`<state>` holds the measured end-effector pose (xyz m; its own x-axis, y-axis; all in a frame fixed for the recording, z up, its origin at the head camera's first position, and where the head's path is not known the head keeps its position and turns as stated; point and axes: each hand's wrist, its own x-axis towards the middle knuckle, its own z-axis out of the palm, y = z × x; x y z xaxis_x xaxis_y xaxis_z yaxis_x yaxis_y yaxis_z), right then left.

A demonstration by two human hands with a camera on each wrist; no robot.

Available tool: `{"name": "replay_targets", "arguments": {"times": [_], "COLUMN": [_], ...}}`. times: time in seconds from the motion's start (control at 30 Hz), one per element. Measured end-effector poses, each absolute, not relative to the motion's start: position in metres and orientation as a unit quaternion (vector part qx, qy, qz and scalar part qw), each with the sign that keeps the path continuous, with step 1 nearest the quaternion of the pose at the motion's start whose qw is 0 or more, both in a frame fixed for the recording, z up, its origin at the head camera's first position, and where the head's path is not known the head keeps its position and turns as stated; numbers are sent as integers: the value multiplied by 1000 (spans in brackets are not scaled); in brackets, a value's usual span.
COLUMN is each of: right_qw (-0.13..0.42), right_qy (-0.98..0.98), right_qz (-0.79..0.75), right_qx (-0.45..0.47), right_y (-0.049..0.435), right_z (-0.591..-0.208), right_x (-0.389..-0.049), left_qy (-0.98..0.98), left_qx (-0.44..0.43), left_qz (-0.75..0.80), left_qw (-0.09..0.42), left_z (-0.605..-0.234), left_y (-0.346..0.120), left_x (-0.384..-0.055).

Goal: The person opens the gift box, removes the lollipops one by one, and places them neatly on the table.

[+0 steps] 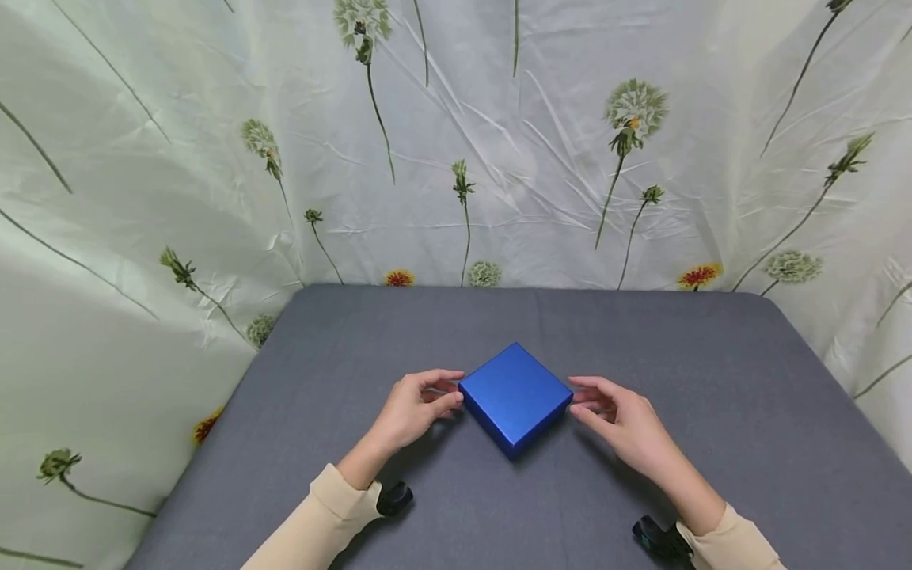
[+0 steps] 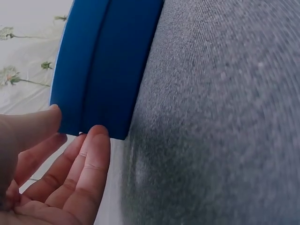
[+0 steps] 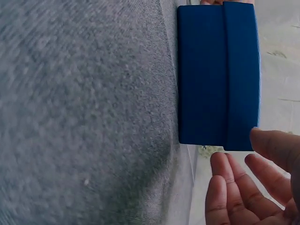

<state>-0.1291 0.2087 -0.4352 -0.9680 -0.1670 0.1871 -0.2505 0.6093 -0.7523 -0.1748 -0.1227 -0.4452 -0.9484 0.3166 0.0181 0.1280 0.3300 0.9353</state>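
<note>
White cloth point(image 1: 442, 119), printed with stemmed flowers, is hung down the left side and across the back of a grey table point(image 1: 385, 324). From the left, a cream sleeve point(image 1: 321, 514) is met first, with a black device point(image 1: 395, 499) worn near its cuff, then the left hand point(image 1: 416, 405). Its fingers are loosely bent and parted from the thumb; the left corner of a blue box point(image 1: 516, 397) is framed between them and seems to be touched by thumb and fingertips, though how firmly cannot be told.

The box is set on the table between the two hands, to the right of the left fingers and to the left of the right ones. It is turned like a diamond: one corner is pointed at the person, one at the back cloth, one at each hand. Its top looks about square, so no long axis can be picked out. By a seam along its side, a lid point(image 2: 74, 65) is marked off above a base point(image 2: 115, 70).

Near the right corner the right hand point(image 1: 625, 425) is held, its thumb tip at the lid, its other fingers relaxed, slightly spread and just off the wall. Neither hand is clearly nearer.
</note>
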Motion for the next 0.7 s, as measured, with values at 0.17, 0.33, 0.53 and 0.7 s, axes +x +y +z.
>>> {"name": "replay_targets", "arguments": {"times": [0.17,0.33,0.53,0.7], "right_qw": [58,53,65,71], "right_qy": [-890,-889,-894,-894], "right_qz": [438,442,432,429], "right_qx": [114,111,103,103], "right_y": [205,204,202,202], "right_z": [-435,-439,-443,-444], "right_x": [-131,-134,-137,-137], "left_qy": [805,810,814,820], "left_qx": [132,123,115,111], "left_qz": [574,570,567,559], "left_qw": [68,55,53,54], "left_z": [-447,-446,-446,-447], "left_y": [-120,-119,-117,-117], "left_x": [-177,-177,-177,-177]}}
